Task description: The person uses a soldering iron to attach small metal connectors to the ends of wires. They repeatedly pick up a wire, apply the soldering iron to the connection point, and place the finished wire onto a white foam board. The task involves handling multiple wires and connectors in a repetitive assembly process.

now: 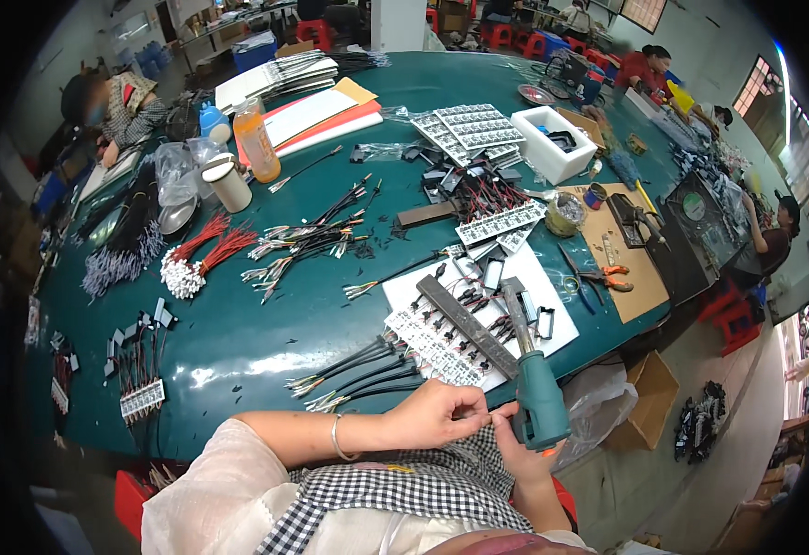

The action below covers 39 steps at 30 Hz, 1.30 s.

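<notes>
Crowded workshop, big dark-green worktop (265,314) littered with wire bundles and white connector strips; your left hand (437,414) sits at the near edge, grip pinched together on a small thin piece I can't identify, and your right hand (520,453) is clamped round the handle of the teal heat gun (538,393), metal nozzle pointing far over the white sheet (552,319). Keep that nozzle off your left fingertips and hold the piece steady. Black sleeved wires (358,370) lie just left, glossy and stiff.
</notes>
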Tool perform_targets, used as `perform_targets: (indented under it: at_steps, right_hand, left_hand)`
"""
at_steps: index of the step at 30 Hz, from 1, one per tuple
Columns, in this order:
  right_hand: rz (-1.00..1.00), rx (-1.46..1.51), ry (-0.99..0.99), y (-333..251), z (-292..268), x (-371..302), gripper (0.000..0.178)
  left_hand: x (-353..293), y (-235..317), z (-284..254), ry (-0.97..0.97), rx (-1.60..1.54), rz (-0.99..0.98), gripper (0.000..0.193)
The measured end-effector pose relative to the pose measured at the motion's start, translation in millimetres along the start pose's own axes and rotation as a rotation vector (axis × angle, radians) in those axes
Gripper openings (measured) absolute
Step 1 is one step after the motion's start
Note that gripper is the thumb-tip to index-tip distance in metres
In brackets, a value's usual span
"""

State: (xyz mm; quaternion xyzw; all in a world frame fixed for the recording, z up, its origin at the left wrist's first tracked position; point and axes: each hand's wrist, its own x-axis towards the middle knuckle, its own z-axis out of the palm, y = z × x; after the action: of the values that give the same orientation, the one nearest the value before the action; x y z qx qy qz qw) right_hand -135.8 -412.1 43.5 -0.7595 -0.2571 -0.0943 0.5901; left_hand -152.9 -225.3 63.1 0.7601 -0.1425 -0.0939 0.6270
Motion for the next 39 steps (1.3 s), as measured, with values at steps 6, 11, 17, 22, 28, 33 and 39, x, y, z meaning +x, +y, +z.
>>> perform_targets:
  at_steps: [6,11,17,22,28,33,39]
  right_hand:
    - [0.079,0.142,-0.025,7,-3,-2,0.048]
    - [0.14,0.234,-0.026,8,-4,0,0.053]
    - [0.283,0.288,0.06,3,6,1,0.055]
    - [0.248,0.265,0.107,2,11,6,0.056]
    - [0.252,0.281,0.094,-3,17,11,0.06]
    - [0.342,0.292,0.061,4,13,1,0.061]
    - [0.385,0.381,0.017,2,15,4,0.046]
  left_hand:
    - [-2,0,13,0.116,-0.219,-0.017,0.009]
    - [-1,-9,15,0.083,-0.405,-0.181,0.011]
    - [-4,-14,19,0.147,-0.56,-0.205,0.009]
    - [-4,-11,19,0.27,-0.287,-0.009,0.011]
    - [-5,-12,15,0.226,-0.328,-0.026,0.01]
    - [-5,-17,13,0.165,-0.187,-0.049,0.011]
    - [-9,-15,13,0.185,-0.305,-0.11,0.007]
